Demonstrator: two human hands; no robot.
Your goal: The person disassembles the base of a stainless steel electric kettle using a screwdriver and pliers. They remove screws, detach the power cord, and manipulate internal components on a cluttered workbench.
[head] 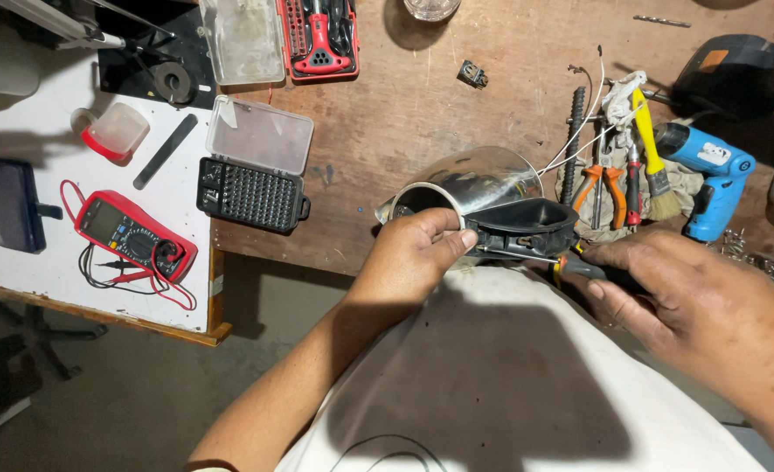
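Gripping: both hands work a steel kettle at the bench's near edge.
Bench (422, 105): brown wood; a white board (46, 253) lies over its left part.
Kettle (470, 188): on its side, mouth toward the person, black handle (527, 227) facing up, held partly off the bench edge.
Left hand (417, 253): closed around the rim, thumb on the handle's end.
Right hand (693, 297): closed on a screwdriver (570, 262) whose thin shaft points left into the handle.
Drill (710, 170): blue, well right of the kettle, beside a brush (653, 166) and orange pliers (610, 188).
Bit case (251, 192): open, left of the kettle.
Multimeter (133, 234): red, leads coiled, on the board.
Risk: the polished shell could roll under the push, so the tip might slip out and jab the left fingers; a freed screw could likely drop off the edge.
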